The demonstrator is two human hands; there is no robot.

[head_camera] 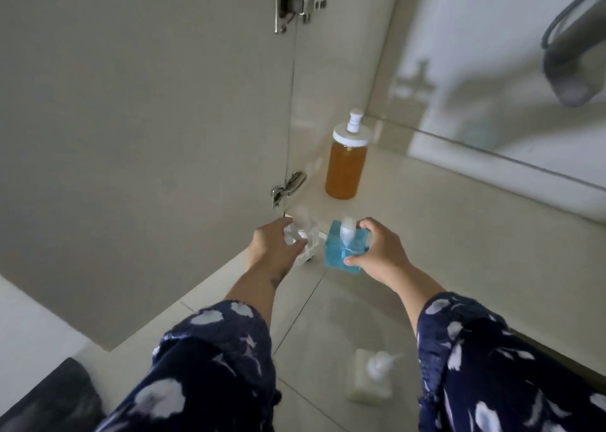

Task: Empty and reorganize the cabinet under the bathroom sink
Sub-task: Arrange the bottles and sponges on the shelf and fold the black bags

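Note:
My right hand [382, 251] grips a square pump bottle of blue liquid [341, 254] at the cabinet's front edge. Beside it, my left hand [270, 244] holds a clear, blurred pump bottle [305, 235] near the lower door hinge [285, 187]. Both bottles are at the cabinet's front edge; the blur hides whether they rest on it. A tall bottle of amber liquid with a white pump [347, 159] stands upright deeper inside on the cabinet floor [442, 218], against the left wall.
The open cabinet door [147, 120] fills the left side. A white pump bottle [373, 379] stands on the tiled floor [328, 317] between my arms. A grey drain pipe [577, 51] hangs at the upper right. A dark object [49, 399] lies at the lower left.

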